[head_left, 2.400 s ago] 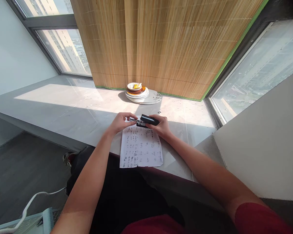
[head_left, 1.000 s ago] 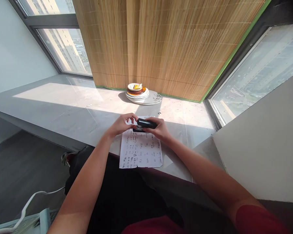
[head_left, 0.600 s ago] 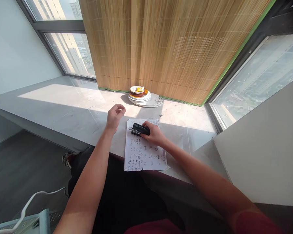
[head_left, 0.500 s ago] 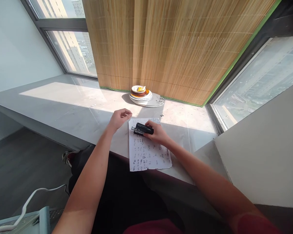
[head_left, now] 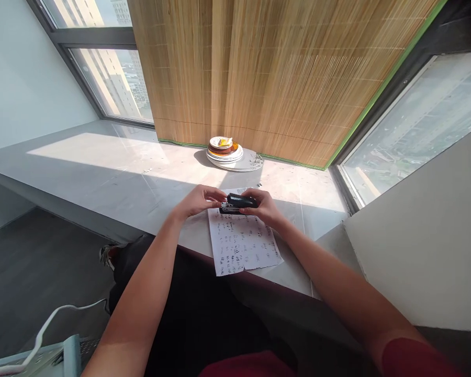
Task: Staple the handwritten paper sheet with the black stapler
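A black stapler point(head_left: 241, 201) is in my right hand point(head_left: 266, 208), which wraps round its rear end from the right. At its front end my left hand point(head_left: 202, 201) has thumb and fingers closed on the tip, beside a small silvery part. The stapler's jaws stand slightly apart. Beneath it lies a white sheet of paper point(head_left: 246, 243) covered in handwritten rows, its lower edge torn and near the ledge's front edge. My hands and the stapler cover the sheet's upper part.
Behind my hands, a stack of plates point(head_left: 224, 152) stands on a round white board point(head_left: 251, 162) on the pale stone ledge point(head_left: 102, 157). A bamboo blind point(head_left: 259, 78) hangs behind it. A white cable point(head_left: 51, 319) runs at the lower left.
My left hand has come right and taken hold of the stapler's front end. My right hand has shifted the stapler slightly up and right. The paper has turned a little.
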The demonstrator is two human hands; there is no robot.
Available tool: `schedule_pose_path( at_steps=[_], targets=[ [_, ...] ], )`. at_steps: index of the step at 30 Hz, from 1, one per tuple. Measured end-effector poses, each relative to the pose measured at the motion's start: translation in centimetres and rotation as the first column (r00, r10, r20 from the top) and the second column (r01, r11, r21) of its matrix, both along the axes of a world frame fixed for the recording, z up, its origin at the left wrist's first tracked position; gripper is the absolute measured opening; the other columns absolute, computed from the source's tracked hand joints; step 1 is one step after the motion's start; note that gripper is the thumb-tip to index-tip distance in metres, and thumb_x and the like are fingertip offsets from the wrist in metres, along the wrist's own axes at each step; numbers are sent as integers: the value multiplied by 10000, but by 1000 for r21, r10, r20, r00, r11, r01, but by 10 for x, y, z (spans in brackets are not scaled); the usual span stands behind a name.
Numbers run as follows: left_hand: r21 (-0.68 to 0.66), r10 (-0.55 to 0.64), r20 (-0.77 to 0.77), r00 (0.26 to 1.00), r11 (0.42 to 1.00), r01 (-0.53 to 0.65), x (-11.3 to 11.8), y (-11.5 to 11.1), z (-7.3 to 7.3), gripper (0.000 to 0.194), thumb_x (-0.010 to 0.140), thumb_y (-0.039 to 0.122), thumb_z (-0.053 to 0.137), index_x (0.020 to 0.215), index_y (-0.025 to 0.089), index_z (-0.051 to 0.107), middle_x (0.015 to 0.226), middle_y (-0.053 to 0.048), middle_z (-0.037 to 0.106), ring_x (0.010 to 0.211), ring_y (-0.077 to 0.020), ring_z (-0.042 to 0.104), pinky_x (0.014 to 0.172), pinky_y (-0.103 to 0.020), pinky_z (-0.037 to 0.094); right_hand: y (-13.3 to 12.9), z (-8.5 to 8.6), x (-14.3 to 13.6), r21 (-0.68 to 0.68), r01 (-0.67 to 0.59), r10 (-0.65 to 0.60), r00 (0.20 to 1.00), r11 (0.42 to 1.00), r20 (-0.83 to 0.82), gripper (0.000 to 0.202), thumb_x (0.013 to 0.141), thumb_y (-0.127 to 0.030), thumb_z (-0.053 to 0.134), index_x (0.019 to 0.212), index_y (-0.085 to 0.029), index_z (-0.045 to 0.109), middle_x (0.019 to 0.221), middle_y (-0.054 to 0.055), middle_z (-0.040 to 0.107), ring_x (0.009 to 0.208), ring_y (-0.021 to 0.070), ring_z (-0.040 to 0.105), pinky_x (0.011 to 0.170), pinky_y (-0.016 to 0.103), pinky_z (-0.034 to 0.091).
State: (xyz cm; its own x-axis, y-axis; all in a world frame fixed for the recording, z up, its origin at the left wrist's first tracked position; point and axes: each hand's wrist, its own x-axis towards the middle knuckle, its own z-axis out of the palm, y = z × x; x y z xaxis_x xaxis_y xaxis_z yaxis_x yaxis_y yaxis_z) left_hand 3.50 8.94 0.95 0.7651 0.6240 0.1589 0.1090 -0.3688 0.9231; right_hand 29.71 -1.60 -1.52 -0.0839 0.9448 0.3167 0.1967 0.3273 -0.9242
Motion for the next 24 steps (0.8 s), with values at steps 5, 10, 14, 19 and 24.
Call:
schedule_pose_path(
  at_steps=[5,10,14,19,24],
  targets=[
    [68,18,60,998,997,-22,10,-7,-1,367,784,404,900,1092,212,840,1110,-118,811,1026,-268,757,939,-442,604,-6,8,-10,62,34,-37,998,997,58,415,719,-486,921,958,-210,723,892,17,715,829,210,648,758,348,507],
    [94,46,35,998,994,-49,10,-7,1,343,783,421,891,1046,209,831,1053,-117,802,958,-265,743,876,-422,587,-7,12,-12,57,43,-49,992,997,116,428,756,-532,886,982,-221,696,930,28,718,859,228,647,767,359,501],
    [180,315,85,945,928,-325,6,4,-3,250,805,392,843,985,222,807,1029,-81,792,882,-225,716,827,-371,565,0,6,-22,37,113,-118,972,993,201,403,793,-536,834,979,-229,649,926,20,704,853,222,622,766,350,487],
    [148,503,136,853,841,-520,3,9,-7,152,815,342,783,895,213,772,938,-62,768,794,-199,673,718,-323,525,7,2,-17,8,137,-131,920,990,370,313,788,-444,790,926,-242,594,873,1,677,818,209,598,751,339,461],
    [149,466,86,881,868,-474,4,6,-5,145,805,326,768,896,212,769,854,-46,740,769,-196,658,717,-326,510,2,22,32,-147,61,42,792,987,609,438,742,-569,853,769,-239,566,722,-22,603,681,176,525,622,308,378]
  ],
)
